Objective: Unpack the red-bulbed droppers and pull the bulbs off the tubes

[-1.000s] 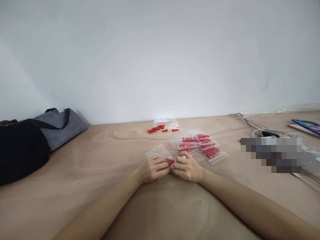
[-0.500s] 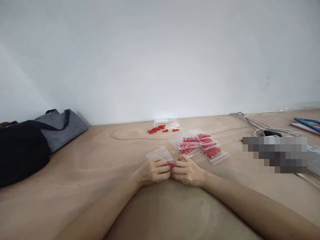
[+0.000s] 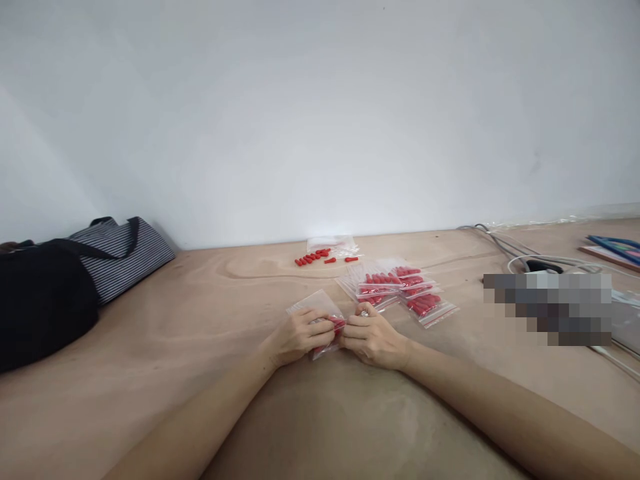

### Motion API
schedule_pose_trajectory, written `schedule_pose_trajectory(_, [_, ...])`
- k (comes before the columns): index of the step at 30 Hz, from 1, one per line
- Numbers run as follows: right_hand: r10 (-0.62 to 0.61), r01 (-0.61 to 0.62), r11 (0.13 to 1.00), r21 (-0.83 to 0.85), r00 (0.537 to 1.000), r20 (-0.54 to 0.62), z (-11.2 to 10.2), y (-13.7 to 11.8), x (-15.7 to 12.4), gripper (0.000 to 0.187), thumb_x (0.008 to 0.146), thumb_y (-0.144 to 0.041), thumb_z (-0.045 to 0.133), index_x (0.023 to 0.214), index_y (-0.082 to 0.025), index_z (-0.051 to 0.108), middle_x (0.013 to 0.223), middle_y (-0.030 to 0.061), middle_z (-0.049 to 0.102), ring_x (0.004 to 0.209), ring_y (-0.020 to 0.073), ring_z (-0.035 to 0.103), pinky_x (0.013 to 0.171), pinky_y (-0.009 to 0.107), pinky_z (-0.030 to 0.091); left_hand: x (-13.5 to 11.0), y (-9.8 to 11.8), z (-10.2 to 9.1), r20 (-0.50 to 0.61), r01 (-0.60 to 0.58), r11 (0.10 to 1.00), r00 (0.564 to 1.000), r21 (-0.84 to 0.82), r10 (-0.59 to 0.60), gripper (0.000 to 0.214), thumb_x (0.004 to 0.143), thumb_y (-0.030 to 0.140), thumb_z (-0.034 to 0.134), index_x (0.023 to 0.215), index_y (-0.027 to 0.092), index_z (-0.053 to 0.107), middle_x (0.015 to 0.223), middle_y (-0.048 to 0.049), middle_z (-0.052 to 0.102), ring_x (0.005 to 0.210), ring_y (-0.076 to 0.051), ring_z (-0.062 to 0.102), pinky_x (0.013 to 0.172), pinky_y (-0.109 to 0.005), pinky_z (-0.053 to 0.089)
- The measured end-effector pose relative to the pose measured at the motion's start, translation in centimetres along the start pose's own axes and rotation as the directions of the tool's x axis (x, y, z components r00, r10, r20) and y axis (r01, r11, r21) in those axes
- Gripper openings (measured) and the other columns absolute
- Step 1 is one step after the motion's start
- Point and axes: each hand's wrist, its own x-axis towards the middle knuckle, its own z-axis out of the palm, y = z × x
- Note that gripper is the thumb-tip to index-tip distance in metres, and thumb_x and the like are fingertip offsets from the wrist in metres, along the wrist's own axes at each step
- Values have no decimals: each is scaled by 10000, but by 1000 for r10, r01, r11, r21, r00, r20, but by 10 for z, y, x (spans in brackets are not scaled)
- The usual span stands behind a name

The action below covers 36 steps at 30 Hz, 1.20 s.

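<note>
Between my hands is a clear zip bag (image 3: 325, 351) with small red peg-like pieces in it. The fingers of my left hand (image 3: 301, 333) are closed on its left part. My right hand (image 3: 373, 339) is closed too, pinching the bag's right edge; its fingertips are partly hidden. Under and behind my left hand lie several flat clear bags (image 3: 316, 301). Just beyond my right hand is a pile of zip bags (image 3: 424, 307) filled with the same red pieces. Loose red pieces (image 3: 313, 257) lie farther back, beside more clear bags (image 3: 345, 245).
A black bag (image 3: 47, 307) and a striped bag (image 3: 127, 257) with a black strap stand at the left. Grey and white cables (image 3: 495, 248) run along the right, near a blurred-out object (image 3: 560, 307) and a blue item (image 3: 615, 248). A white wall (image 3: 320, 120) closes the back of the wooden table (image 3: 200, 320).
My left hand has shifted slightly left and up. More of the bag and its red pieces now shows below and between my hands. My right hand keeps its pinch, barely moved.
</note>
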Motion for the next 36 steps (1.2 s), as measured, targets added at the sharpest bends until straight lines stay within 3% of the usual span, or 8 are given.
schedule_pose_trajectory(3, [29,-29,1000,7,1000,8,-1,1,-2,263,865,-120,369,681,-179,547,599,-30,511,651,105,375,704,304,208,-6,-3,0,-42,-41,999,998,-34,40,227,911,144,342,959,172,562,947,-33,655,942,-148,571,797,-287,479])
schedule_pose_trajectory(6, [77,-78,996,37,997,20,-4,3,-5,189,845,-165,426,743,-194,581,672,-15,565,672,115,382,675,304,212,-15,-4,-2,-31,215,972,975,-97,-219,290,905,254,374,1161,148,460,1120,-97,587,1081,-175,506,904,-331,438])
schedule_pose_trajectory(9, [116,-121,989,89,992,54,-6,4,-8,136,815,-196,469,775,-201,599,771,2,608,716,125,406,663,307,220,-25,-5,-8,148,422,900,902,-111,-405,445,891,339,381,1290,145,337,1294,-126,450,1225,-219,369,980,-405,362])
schedule_pose_trajectory(12, [129,-141,981,133,987,96,-8,5,-9,119,790,-203,489,768,-199,606,764,1,624,716,129,414,663,311,227,-30,-3,-15,335,500,859,832,-108,-443,445,901,345,351,1315,185,319,1324,-95,427,1243,-214,348,1014,-436,303])
schedule_pose_trajectory(16, [178,-191,971,141,978,105,-9,4,-10,165,818,-267,474,782,-206,624,704,5,635,682,131,403,655,317,220,-31,5,-21,421,562,825,762,-54,-491,428,898,382,350,1290,213,381,1351,-90,390,1248,-229,340,1021,-464,274])
schedule_pose_trajectory(20, [280,-285,955,81,957,73,-7,3,-11,199,837,-243,457,933,-223,630,693,15,642,688,138,416,662,313,215,-36,16,-23,372,588,808,754,-16,-542,415,892,361,370,1285,229,391,1335,-77,415,1223,-223,374,988,-436,338])
schedule_pose_trajectory(27, [422,-433,894,113,900,107,-3,2,-7,274,838,-313,486,1081,-232,585,752,34,655,717,150,445,666,310,214,-41,26,-22,224,587,809,792,-26,-568,359,884,247,382,1229,211,473,1234,-78,523,1128,-208,479,931,-398,420])
schedule_pose_trajectory(36, [411,-456,855,249,886,213,-2,3,-6,180,839,-309,502,964,-312,631,897,-1,652,802,145,484,753,340,232,-32,28,-31,433,508,862,778,-7,-455,493,894,361,365,1354,224,252,1389,-109,312,1266,-242,302,995,-431,328])
